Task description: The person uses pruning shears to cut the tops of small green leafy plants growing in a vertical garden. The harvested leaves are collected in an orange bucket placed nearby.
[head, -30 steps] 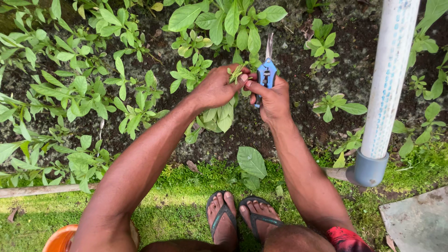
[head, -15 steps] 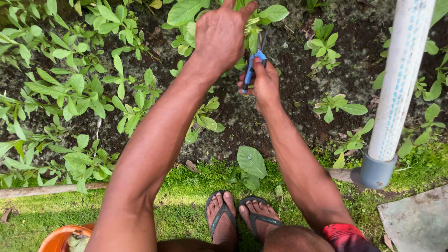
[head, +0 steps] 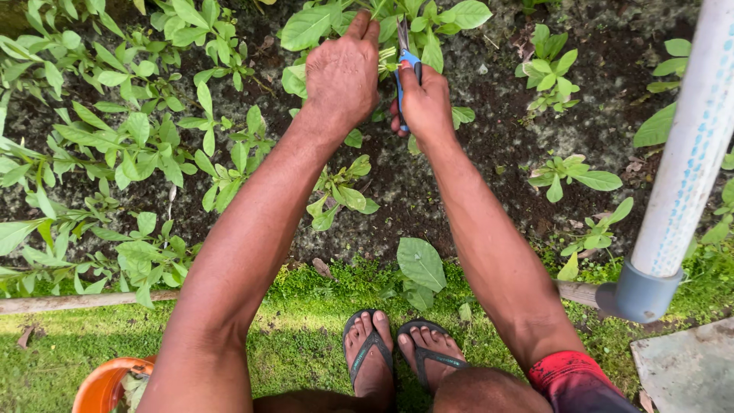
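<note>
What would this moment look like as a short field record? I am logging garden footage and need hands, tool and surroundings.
setting: garden bed of dark soil with a mossy grass edge
left hand: left hand grips stems of a leafy green plant
right hand: right hand holds blue-handled snips, blades at the stems
near feet: orange bucket, bottom left
right side: white pipe in a grey fitting
footwear: flip-flops

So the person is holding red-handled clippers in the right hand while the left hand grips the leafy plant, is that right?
Not quite: the clippers have blue handles, not red, as the head view shows. The rest holds: the right hand holds them, and the left hand grips the leafy plant.
</note>
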